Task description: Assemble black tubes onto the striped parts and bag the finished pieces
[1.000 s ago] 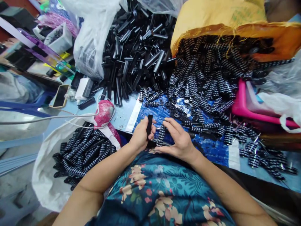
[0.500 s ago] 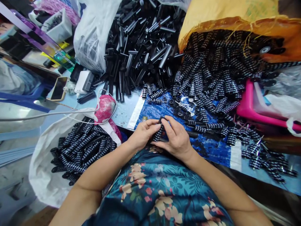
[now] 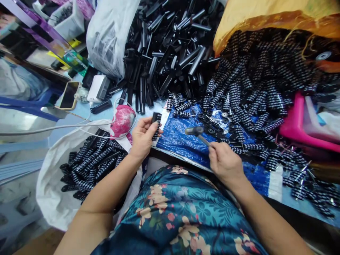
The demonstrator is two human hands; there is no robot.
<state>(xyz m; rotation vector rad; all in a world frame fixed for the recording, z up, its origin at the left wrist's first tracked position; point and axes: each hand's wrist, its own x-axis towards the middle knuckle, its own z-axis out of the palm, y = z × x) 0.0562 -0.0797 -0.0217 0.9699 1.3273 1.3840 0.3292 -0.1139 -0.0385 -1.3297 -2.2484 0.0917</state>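
My left hand (image 3: pixel 143 138) is closed around a short black piece with rows of white marks (image 3: pixel 156 125), held upright over the front edge of the blue sheet. Fingers and thumb cover part of it. In my right hand (image 3: pixel 225 161) is the handle of a small hammer (image 3: pixel 196 131), its head pointing left above the blue sheet (image 3: pixel 183 136). Many matching black-and-white cylinders (image 3: pixel 236 95) lie heaped beyond my right hand, several with metal pins sticking out. Small black discs (image 3: pixel 225 124) are scattered in front of that heap.
Plain black tubes (image 3: pixel 151 63) are piled at the back beside a clear plastic bag (image 3: pixel 106 39). An orange sack (image 3: pixel 239 17) and a pink bin (image 3: pixel 297 124) stand right. At left are a white sack (image 3: pixel 47 184) of finished-looking pieces, a phone (image 3: pixel 68 95) and a cable (image 3: pixel 58 128).
My hands have moved apart. The left has carried the marked piece to the left, and the right has let go of it and now grips a hammer.
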